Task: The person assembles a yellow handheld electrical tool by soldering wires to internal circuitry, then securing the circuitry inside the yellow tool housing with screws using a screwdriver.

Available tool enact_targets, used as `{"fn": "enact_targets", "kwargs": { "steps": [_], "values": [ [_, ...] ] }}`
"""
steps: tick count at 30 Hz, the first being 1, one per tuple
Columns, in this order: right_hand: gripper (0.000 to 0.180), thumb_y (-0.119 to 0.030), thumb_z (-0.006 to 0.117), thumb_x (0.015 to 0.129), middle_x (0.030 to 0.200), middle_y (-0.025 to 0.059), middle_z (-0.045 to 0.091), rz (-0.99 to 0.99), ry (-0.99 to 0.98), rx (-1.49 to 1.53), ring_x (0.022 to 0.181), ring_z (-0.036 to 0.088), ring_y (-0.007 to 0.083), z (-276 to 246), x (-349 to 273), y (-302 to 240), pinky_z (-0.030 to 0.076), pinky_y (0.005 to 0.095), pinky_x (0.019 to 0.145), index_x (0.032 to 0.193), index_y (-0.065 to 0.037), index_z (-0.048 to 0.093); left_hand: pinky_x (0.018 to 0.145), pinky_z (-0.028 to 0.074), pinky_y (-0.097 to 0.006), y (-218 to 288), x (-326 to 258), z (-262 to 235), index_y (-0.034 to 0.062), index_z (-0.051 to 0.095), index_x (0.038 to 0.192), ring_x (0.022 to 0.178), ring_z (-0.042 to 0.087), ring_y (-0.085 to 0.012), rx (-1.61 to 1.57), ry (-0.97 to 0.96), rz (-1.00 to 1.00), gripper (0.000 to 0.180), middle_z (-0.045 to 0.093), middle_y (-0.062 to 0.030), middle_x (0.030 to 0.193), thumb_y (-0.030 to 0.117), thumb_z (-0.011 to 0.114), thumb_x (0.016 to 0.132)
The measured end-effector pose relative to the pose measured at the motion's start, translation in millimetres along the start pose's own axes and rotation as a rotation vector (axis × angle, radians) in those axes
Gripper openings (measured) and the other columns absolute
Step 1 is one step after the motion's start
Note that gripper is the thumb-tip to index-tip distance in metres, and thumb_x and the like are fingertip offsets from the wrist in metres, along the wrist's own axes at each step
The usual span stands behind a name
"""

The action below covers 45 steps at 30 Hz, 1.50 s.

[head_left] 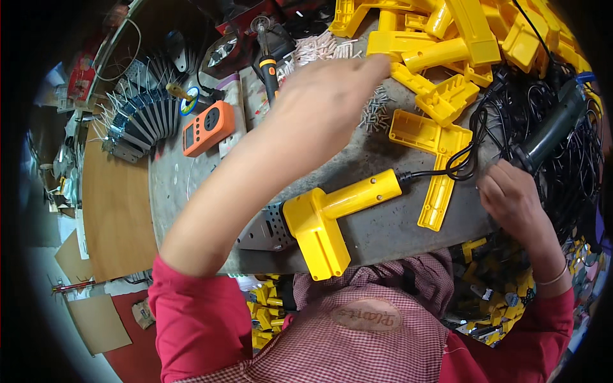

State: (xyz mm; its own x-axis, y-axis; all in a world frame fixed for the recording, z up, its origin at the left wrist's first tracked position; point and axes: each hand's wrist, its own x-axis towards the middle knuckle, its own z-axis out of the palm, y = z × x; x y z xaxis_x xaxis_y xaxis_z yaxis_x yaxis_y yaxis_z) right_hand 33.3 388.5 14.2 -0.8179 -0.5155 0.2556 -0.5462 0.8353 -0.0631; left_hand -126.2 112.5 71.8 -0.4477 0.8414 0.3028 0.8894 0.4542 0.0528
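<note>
We seem to be fastening the yellow tool (322,233) lying near the table's (389,233) close edge, our left hand (335,92) curled beside loose screws (377,113), our right hand (509,196) near the dark driver (553,131) (whether either grips, we cannot tell), so next calls for seating screws squarely.

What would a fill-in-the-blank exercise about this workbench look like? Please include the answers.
1. The hand reaching farther across the bench is the person's ____ one.
2. The cord coming out of the yellow handle is ____.
3. The boxy device with a screen and round socket has an ____ casing.
4. The plastic shells piled at the top right are ____.

Missing words: left; black; orange; yellow.
</note>
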Motion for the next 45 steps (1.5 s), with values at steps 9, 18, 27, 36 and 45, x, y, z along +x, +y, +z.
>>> {"fn": "enact_targets", "kwargs": {
  "steps": [9,18,27,36,45],
  "values": [
    [0.021,0.003,0.071,0.075,0.087,0.0107,0.072,0.452,0.466,0.949,0.073,0.071,0.0226,6,46,-125,0.056,0.0291,0.061,0.095,-0.001,0.067,0.082,0.051,-0.031,25,-87,-38,-0.0007,0.055,0.114,0.091,0.07,-0.021,-0.639,-0.083,-0.368,0.047,0.068,-0.0102,0.093,-0.014,0.058,0.069],
    [0.016,0.007,0.065,0.079,0.093,0.0138,0.07,0.485,0.581,1.101,0.074,0.071,0.0215,46,74,-169,0.056,0.0285,0.064,0.094,0.001,0.064,0.071,0.054,-0.037,27,-97,-14,-0.0001,0.06,0.106,0.08,0.068,-0.0301,-0.444,-0.022,-0.127,0.046,0.066,-0.015,0.09,-0.014,0.056,0.062],
    [0.015,0.003,0.06,0.089,0.099,0.0154,0.069,0.881,0.571,1.536,0.092,0.068,0.0172,55,66,-182,0.054,0.0286,0.081,0.101,0.005,0.052,0.058,0.047,-0.034,39,-98,11,0.0054,0.064,0.106,0.071,0.057,-0.0221,-0.195,-0.026,0.073,0.038,0.061,-0.0049,0.09,0.011,0.063,0.069],
    [0.019,-0.007,0.062,0.091,0.087,0.0134,0.071,0.921,0.454,1.565,0.081,0.07,0.0154,72,71,-184,0.054,0.0278,0.071,0.102,0.004,0.05,0.07,0.053,-0.038,48,-107,18,0.0043,0.062,0.092,0.086,0.065,-0.0278,-0.165,0.126,-0.188,0.028,0.065,-0.009,0.103,0.005,0.072,0.066],
    [0.063,-0.022,0.05,0.098,0.072,0.017,0.061,0.502,0.171,1.413,0.065,0.063,0.035,63,49,-209,0.048,0.0407,0.062,0.151,-0.011,0.019,0.067,0.053,-0.039,52,-102,19,0.0016,0.059,0.091,0.078,0.065,-0.0334,-0.489,0.167,-0.527,0.017,0.063,-0.0148,0.094,-0.002,0.061,0.075]
  ]
}}
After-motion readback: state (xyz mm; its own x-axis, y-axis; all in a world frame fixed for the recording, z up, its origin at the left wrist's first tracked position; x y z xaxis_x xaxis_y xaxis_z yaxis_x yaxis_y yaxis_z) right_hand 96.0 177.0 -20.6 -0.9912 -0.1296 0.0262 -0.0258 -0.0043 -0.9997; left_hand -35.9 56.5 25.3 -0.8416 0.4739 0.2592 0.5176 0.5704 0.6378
